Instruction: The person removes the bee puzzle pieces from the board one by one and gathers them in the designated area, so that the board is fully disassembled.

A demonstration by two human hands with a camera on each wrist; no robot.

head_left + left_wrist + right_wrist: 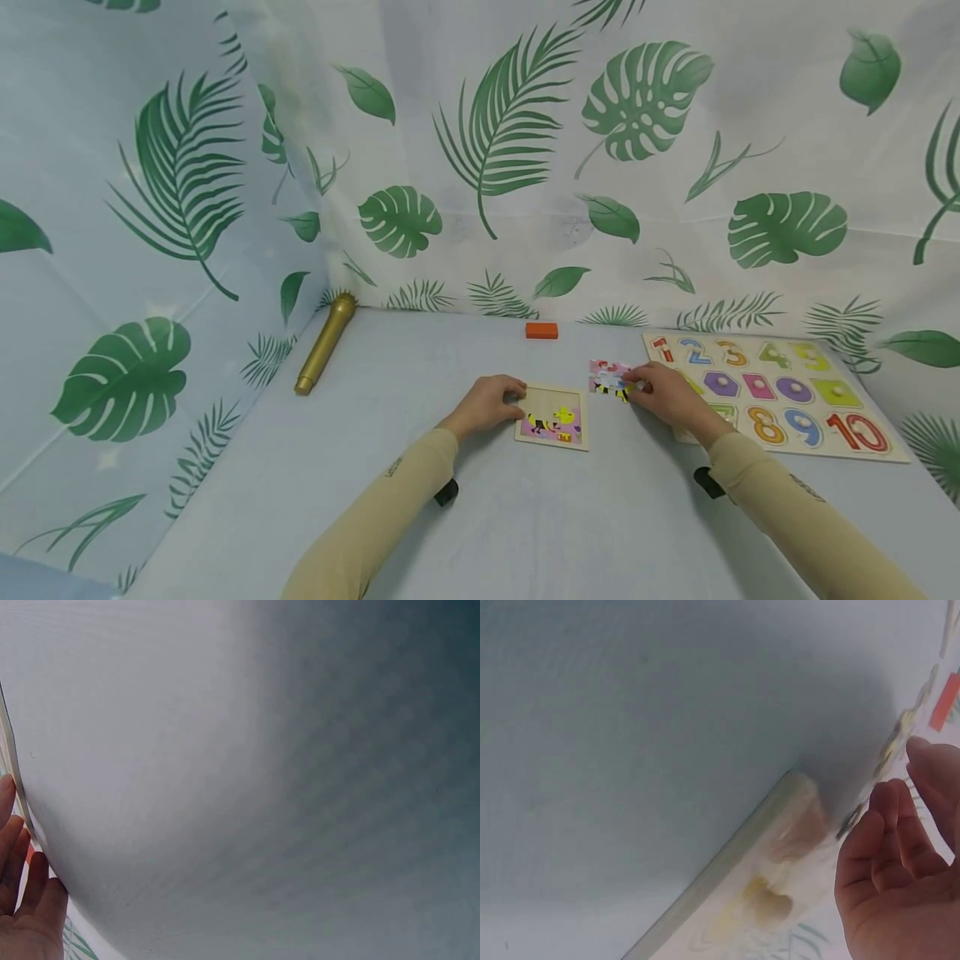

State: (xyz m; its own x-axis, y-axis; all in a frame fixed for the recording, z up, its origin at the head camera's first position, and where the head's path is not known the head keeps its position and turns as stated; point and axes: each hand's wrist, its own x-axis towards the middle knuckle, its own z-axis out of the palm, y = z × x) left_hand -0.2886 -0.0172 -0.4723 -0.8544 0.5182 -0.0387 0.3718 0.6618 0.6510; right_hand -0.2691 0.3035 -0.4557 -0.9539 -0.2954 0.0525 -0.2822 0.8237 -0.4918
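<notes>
Conceivably, a careless nudge from the right hand [663,392], whose grip I cannot tell, could scatter the puzzle pieces [609,377] at two o'clock from the wooden tray [543,400], while uneven pressure from the left hand [489,404], spread against its nine-o'clock edge, could skid it.

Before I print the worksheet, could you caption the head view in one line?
Left hand at the edge of a puzzle tray, right hand touching loose pieces, number board on the right.

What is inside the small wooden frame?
Inside the frame, pink, yellow and black puzzle pieces lie in the lower part; bare base shows above them. The base beneath those pieces is covered and cannot be seen.
</notes>
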